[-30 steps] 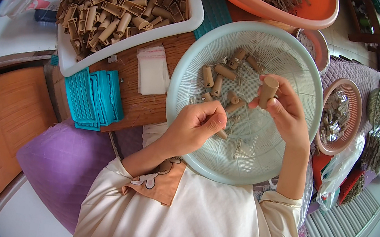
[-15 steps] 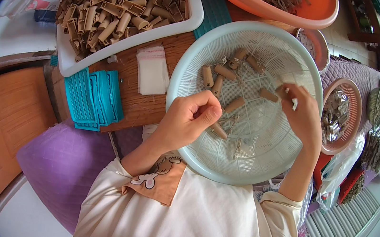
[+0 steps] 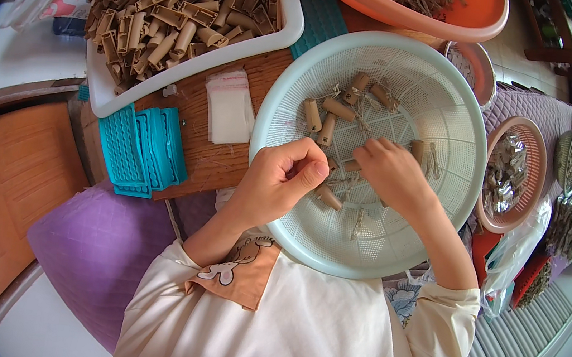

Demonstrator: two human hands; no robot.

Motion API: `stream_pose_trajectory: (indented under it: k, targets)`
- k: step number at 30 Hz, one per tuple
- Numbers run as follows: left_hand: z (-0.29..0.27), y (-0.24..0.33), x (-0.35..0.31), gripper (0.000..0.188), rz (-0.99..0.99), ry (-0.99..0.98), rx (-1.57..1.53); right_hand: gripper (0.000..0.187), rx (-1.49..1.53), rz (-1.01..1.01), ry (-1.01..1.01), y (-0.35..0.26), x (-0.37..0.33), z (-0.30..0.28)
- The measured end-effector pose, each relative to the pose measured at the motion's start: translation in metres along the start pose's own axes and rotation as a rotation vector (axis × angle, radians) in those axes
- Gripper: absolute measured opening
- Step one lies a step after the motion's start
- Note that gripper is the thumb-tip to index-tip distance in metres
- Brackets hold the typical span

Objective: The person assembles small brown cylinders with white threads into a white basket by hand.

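Note:
A pale green mesh basket (image 3: 354,263) sits in front of me, with several brown plastic tubes (image 3: 313,115) lying in it, some with thin stringy strands. Over its left side, my left hand (image 3: 284,178) is closed, thumb against the curled fingers; what it holds, if anything, is hidden. My right hand (image 3: 398,175) reaches into the middle, palm down, its bent fingertips closed on a brown tube (image 3: 351,165) that is partly covered. A separate brown tube (image 3: 417,150) lies beyond the right hand, with strands (image 3: 434,160) beside it. Another tube (image 3: 329,197) rests near my left hand.
A white tray (image 3: 293,24) heaped with brown half-shells stands at back left. Turquoise moulded trays (image 3: 152,150) and clear plastic bags (image 3: 229,107) lie on the wooden table (image 3: 193,170). An orange basin (image 3: 491,21) is behind the basket; a pink basket (image 3: 534,171) holds foil-like packets at right.
My right hand has moved left from the basket's right side to the middle tube. A tube with strands now lies where that hand was. My left hand has barely shifted.

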State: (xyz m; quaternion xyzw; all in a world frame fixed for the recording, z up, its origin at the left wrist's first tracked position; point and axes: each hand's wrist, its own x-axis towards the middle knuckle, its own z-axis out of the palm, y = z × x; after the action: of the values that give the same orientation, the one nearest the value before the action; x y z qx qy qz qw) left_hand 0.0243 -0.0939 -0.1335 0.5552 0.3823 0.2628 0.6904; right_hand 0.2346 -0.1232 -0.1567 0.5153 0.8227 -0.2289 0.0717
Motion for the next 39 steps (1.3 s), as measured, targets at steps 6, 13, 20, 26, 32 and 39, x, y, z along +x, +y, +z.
stream_pose_trajectory:
  k: [6, 13, 20, 26, 32, 39]
  targets:
    - [0.007, -0.002, -0.001, 0.028, 0.039, -0.023, 0.013, 0.025, 0.692, -0.109, 0.043, 0.01, -0.036, -0.07]
    - [0.012, 0.009, -0.012, 0.051, 0.009, -0.234, -0.178, 0.029, 0.759, -0.002, 0.218, -0.005, -0.049, -0.074]
    - [0.005, 0.035, -0.02, 0.04, 0.015, -0.199, 0.259, 0.026, 0.771, 0.119, 0.415, -0.017, -0.043, -0.065]
    - [0.009, 0.04, -0.022, 0.022, 0.062, -0.097, 0.406, 0.024, 0.83, 0.15, 0.521, -0.027, -0.039, -0.063]
    - [0.018, 0.033, -0.021, 0.017, 0.164, 0.016, 0.502, 0.027, 0.836, 0.107, 0.455, -0.046, -0.03, -0.052]
    - [0.011, 0.042, -0.02, 0.028, 0.219, 0.239, 0.535, 0.028, 1.274, 0.23, 0.51, -0.052, -0.033, -0.042]
